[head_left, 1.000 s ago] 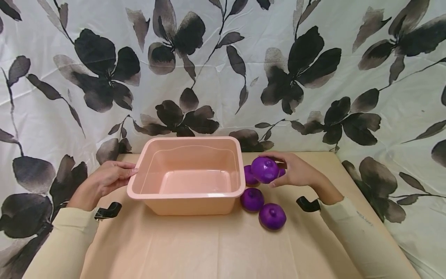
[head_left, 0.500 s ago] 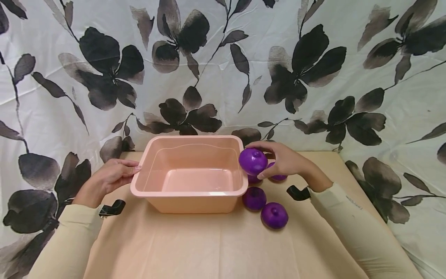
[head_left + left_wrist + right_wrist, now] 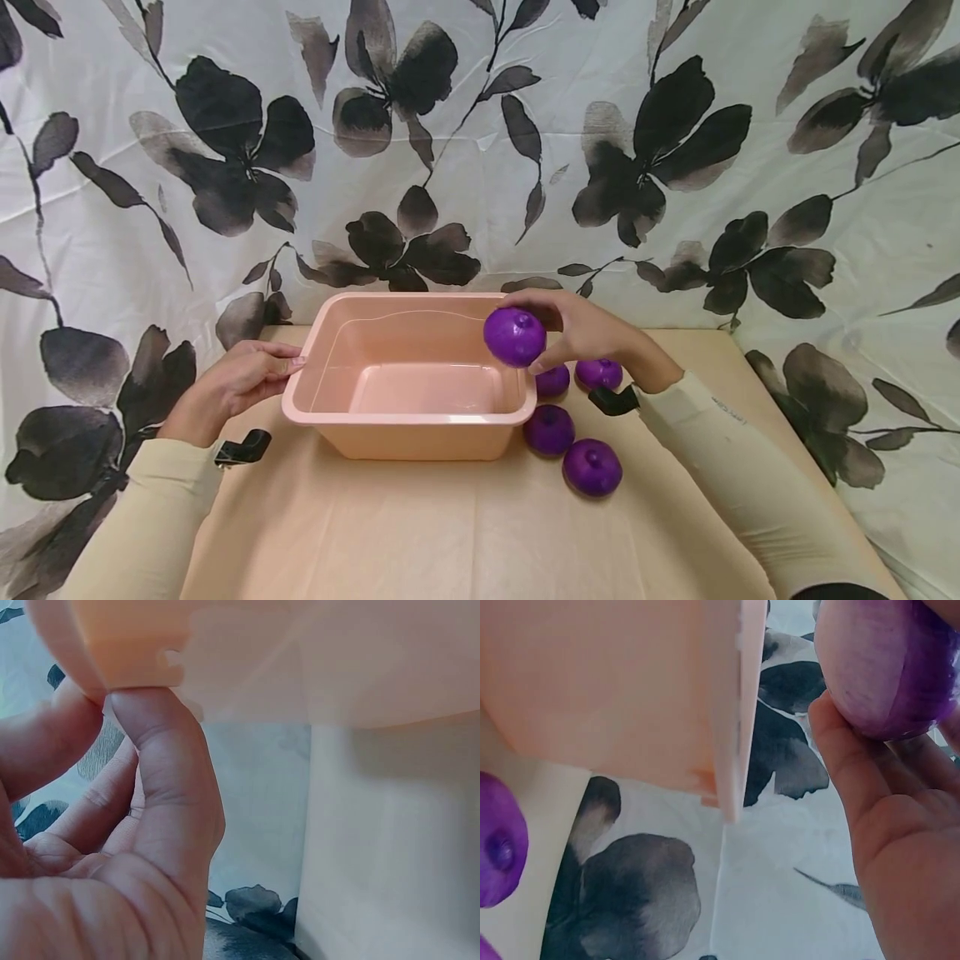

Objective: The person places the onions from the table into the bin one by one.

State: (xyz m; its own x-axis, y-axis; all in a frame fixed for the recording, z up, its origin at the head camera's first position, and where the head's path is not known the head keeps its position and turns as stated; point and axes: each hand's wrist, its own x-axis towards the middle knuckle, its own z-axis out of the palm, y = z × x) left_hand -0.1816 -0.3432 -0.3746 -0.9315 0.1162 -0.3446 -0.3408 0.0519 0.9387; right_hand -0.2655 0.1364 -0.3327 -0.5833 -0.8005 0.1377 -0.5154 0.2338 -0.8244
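Observation:
A pink plastic tub (image 3: 416, 433) stands in the middle of the table. At its left end my left hand (image 3: 243, 385) pinches the rim between thumb and fingers; the left wrist view shows the thumb (image 3: 161, 742) pressed against the tub's lip. My right hand (image 3: 581, 329) grips a round purple onion (image 3: 514, 337) and holds it up over the tub's right rim. Seen from the right wrist, the onion's glossy, streaked skin lies against the fingers, apart from the tub wall (image 3: 630, 682).
Several more purple onions lie on the table right of the tub, the closest to me being the front onion (image 3: 592, 467). A floral curtain (image 3: 480, 183) hangs right behind the tan tabletop (image 3: 420, 533).
My right hand has carried the onion leftward and slightly up, from beside the tub to over its right rim. The left hand keeps its hold on the rim.

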